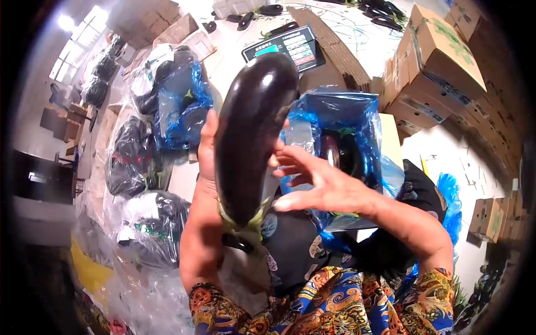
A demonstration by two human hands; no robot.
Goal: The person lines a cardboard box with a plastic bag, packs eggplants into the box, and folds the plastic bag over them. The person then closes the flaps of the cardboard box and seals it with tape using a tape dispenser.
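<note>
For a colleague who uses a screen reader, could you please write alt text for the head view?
A large, shiny dark eggplant is held in a person's left grip, stem end lowest in view, with the right grip open close beside it. Around them are a blue-lined box holding more eggplants, a scale and stacked cardboard boxes.

No words or numbers are clear enough to read.
At 12 o'clock, the scale [296,44] has a lit screen [267,50] and tiny key labels, all too blurry. At 2 o'clock, dark print on the big cardboard box [446,61] is too small. At 8 o'clock, green marks on a plastic bag [149,226] look smudgy.
</note>
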